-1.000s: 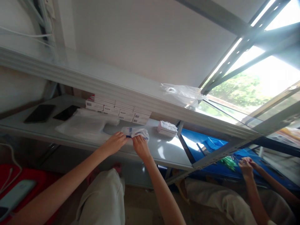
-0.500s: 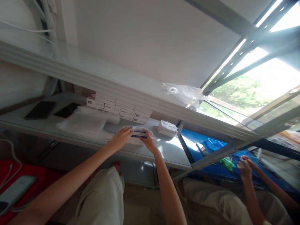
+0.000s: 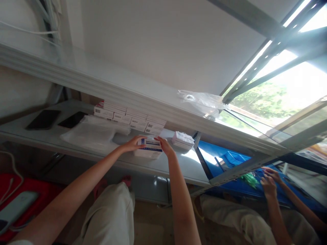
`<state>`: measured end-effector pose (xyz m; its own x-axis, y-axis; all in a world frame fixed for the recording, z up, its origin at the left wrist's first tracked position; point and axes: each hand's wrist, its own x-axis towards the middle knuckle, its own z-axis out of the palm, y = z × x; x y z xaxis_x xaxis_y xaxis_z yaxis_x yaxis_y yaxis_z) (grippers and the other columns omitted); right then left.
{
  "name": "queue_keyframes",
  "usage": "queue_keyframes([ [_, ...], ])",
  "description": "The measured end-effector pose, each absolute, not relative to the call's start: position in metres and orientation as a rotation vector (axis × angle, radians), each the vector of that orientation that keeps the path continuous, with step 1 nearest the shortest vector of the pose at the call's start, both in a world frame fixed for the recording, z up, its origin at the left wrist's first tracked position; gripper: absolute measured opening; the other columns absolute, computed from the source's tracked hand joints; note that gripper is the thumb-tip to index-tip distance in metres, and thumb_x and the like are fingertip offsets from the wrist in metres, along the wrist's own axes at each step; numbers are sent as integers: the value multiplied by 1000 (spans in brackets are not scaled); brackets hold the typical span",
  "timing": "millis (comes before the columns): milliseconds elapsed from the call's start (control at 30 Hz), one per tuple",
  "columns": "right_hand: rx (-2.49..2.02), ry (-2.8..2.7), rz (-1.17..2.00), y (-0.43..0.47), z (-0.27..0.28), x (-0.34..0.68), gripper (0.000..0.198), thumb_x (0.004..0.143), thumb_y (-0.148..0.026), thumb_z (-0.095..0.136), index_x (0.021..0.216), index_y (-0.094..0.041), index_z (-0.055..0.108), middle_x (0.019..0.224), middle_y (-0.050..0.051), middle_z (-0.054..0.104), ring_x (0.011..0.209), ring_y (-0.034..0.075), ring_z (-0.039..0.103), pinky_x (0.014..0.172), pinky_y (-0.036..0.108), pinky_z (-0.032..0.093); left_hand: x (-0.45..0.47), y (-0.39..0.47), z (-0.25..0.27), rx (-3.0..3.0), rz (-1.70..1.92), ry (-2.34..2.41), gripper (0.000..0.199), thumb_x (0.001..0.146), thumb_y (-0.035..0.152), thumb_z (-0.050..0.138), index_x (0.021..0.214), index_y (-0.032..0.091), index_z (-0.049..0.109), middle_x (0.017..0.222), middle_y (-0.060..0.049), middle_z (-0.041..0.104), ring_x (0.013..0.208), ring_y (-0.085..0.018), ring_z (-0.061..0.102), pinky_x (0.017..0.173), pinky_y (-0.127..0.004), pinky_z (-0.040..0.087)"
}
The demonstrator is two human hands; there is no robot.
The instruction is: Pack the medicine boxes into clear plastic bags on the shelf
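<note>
A small white carton with blue bands and print (image 3: 151, 143) is between my hands on the lower shelf. My left hand (image 3: 134, 143) grips its left end, with the fingers over the top and the thumb along the near side. At the right end, my right hand (image 3: 165, 145) has its fingertips closed on the upper edge. Below the blue band, a white surface (image 3: 148, 153) shows; I cannot tell whether it is the same carton or another beneath. Clear plastic bags (image 3: 95, 133) lie left of my left hand.
White boxes (image 3: 138, 123) stand in rows behind the hands. A small stack of white paper pieces (image 3: 183, 139) sits to the right. Two dark phones (image 3: 44, 119) lie far left. The upper shelf edge (image 3: 122, 98) overhangs. Another person's hands (image 3: 268, 182) work over a blue surface at right.
Both hands have shifted slightly on the carton, and its printed side now shows more fully. The crinkled clear plastic seen around it earlier no longer stands out.
</note>
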<state>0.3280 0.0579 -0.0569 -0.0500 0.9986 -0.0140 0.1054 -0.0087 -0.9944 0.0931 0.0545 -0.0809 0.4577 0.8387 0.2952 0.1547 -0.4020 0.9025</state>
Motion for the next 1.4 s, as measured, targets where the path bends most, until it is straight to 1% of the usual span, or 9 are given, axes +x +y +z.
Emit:
queue_keyframes([
  [133,-1291,-1268,1264,63,-71,323,40,68,-56,61,70,-16,67,62,7,68,63,24,65,58,34,53,96,60,-82,1380,1035,873,66,76,72,47,110,19,64,116,-12,65,111,-27,58,97,-40,44],
  [333,-1250,-1233,1181,52,-88,323,55,77,-66,48,80,-16,70,69,8,70,69,25,68,64,37,55,97,56,-101,1243,1112,975,79,74,80,35,99,12,65,101,-16,70,99,-28,65,89,-41,49],
  [500,-1217,-1255,1098,38,-100,325,63,84,-69,34,89,-18,70,73,10,71,82,27,68,74,41,55,102,32,-116,1285,1219,1082,73,77,73,43,118,15,58,130,-15,58,127,-30,47,107,-43,34],
  [633,-1194,-1259,1039,23,-108,323,61,89,-63,29,94,-17,67,85,12,71,85,27,68,76,43,54,108,7,-127,1507,1304,1201,71,89,60,33,142,12,33,146,-16,40,136,-24,35,114,-42,25],
  [800,-1202,-1252,916,2,-112,320,51,92,-49,30,108,-14,63,104,13,68,94,24,66,78,38,54,105,-31,-136,1874,1224,1267,62,96,48,22,148,14,20,152,-15,27,141,-23,24,115,-46,23],
  [933,-1305,-1294,728,-16,-124,322,50,94,-43,29,124,-16,57,116,13,65,105,24,63,80,35,54,99,-55,-141,2171,1205,1408,57,98,41,27,149,20,15,149,-14,35,136,-24,36,111,-47,32],
  [1067,-1411,-1342,545,-40,-151,323,52,96,-43,30,137,-17,46,136,14,51,125,26,50,96,44,49,92,-64,-155,2429,1155,1521,61,96,45,33,150,20,15,143,-15,44,130,-27,45,107,-49,36],
  [1267,-1456,-1656,136,-81,-179,318,50,96,-29,33,146,-23,33,140,12,47,130,30,43,104,59,38,76,-66,-174,2641,1088,1515,57,95,44,36,147,22,28,143,-11,45,130,-26,45,110,-46,33],
  [1400,-1454,-1753,-38,-102,-172,317,56,94,-20,34,148,-31,24,140,7,47,127,29,47,101,59,43,68,-69,-172,2637,1070,1476,53,96,39,37,147,25,28,143,-7,46,130,-24,45,109,-43,36],
])
